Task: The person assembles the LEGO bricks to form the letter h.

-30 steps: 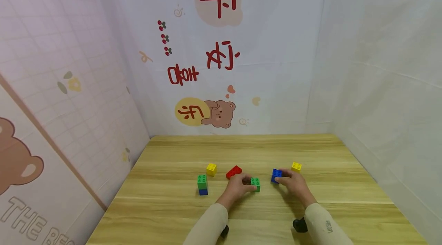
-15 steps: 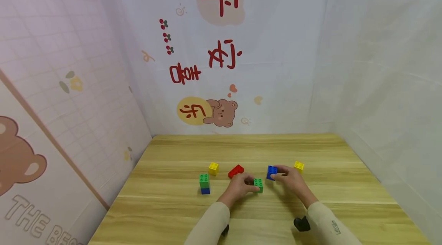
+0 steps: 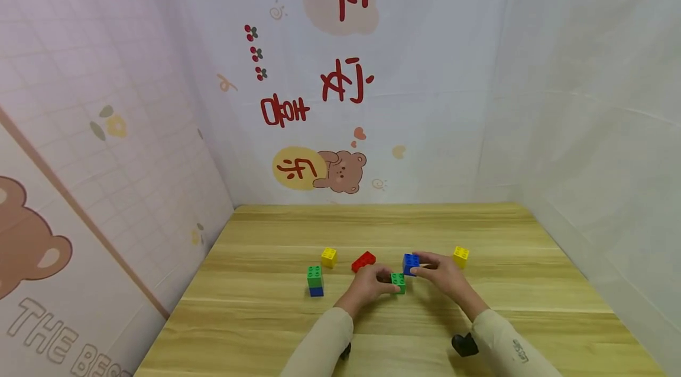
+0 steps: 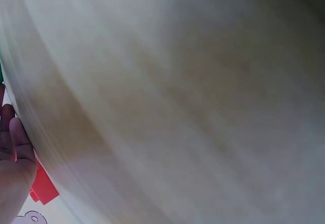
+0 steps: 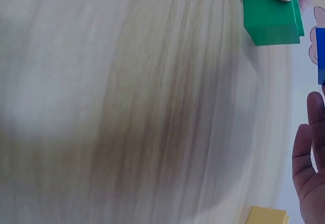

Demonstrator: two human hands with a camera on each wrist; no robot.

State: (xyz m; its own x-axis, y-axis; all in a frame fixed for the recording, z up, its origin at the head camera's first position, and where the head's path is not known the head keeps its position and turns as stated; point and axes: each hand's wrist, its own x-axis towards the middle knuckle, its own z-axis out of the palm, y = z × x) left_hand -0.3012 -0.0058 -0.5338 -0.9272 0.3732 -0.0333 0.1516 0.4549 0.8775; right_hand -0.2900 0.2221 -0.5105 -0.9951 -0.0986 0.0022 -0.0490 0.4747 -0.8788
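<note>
blue, square-topped, studded plastic block (image 3: 409,263), pinched in right hand (image 3: 443,273), has shifted left over wood-grain table (image 3: 404,335). green studded plastic block (image 3: 399,280), pinched in left hand (image 3: 367,286), unmoved, just near-left. gap narrower: pair seems closer to meeting, not joined yet. red oblong studded block (image 3: 364,260) just beyond left hand.

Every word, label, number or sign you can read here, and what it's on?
"THE BES", cut off: left wall cloth
"平", sideways: back wall cloth
"安", sideways: back wall cloth
"喜", sideways: back wall cloth
"乐", sideways: yellow disc printed on the back wall cloth
Right sleeve: small print, too small to read
Held green block, held blue block: no legible text
</note>
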